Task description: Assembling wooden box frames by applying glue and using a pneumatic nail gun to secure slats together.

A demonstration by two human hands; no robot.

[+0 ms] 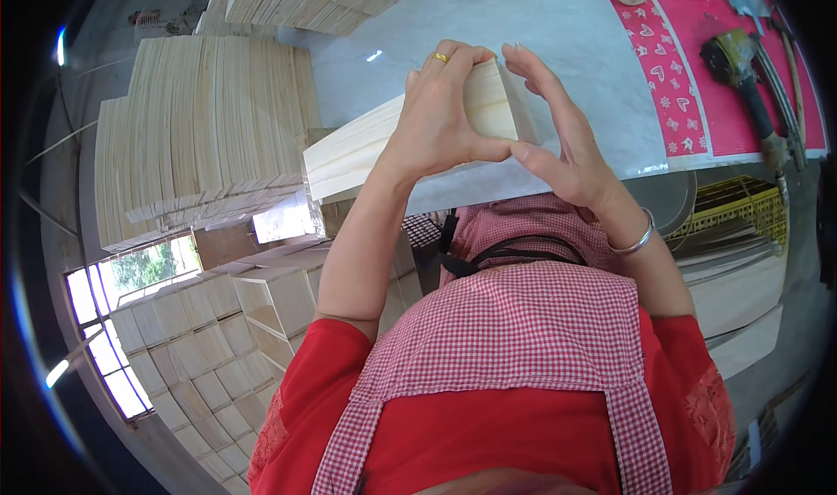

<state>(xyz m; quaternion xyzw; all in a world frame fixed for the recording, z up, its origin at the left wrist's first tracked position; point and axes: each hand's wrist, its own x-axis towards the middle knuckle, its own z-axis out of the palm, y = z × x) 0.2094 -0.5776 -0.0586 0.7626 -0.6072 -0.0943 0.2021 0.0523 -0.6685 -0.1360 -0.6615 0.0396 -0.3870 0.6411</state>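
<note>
A long, pale wooden piece [353, 153], perhaps several boards lying together, rests at the near left edge of the table, its end toward the right. My left hand [436, 116] lies across it near that end, fingers over the far side and thumb along the near side. A yellow ring is on one of its fingers. My right hand [562, 133] is curved around the right end with thumb and fingers spread apart. Its thumb tip comes close to my left thumb; whether it touches the wood I cannot tell. A silver bangle [641, 233] circles the right wrist.
Tall stacks of thin boards [209, 129] stand at the left, with another stack [305, 3] behind. A glue-gun-like tool [741, 77] lies on a pink cloth [680, 33] at the right. Below are a yellow crate [741, 207] and piled wooden boxes [200, 347].
</note>
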